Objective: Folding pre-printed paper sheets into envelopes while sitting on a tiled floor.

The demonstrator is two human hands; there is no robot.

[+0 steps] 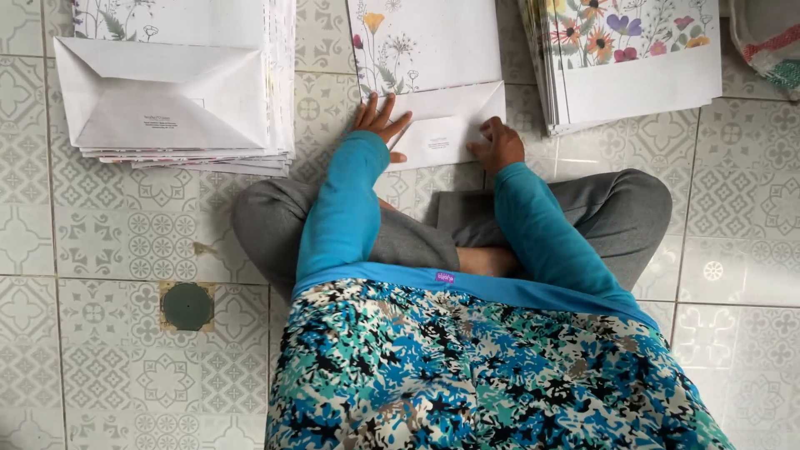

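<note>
Both your hands rest on the flowered paper bag at top centre: your left hand lies flat, fingers spread, while your right hand curls, pressing its folded bottom flap. Stacks lie beside it on the tiled floor.

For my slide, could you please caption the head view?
Both hands, left hand and right hand, press a flowered paper bag flat on the tiled floor.

Long turquoise sleeves ran to both wrists. Grey trousers covered the legs. Across the front lay a patterned cloth, black, teal and white, edged with a turquoise band.
</note>
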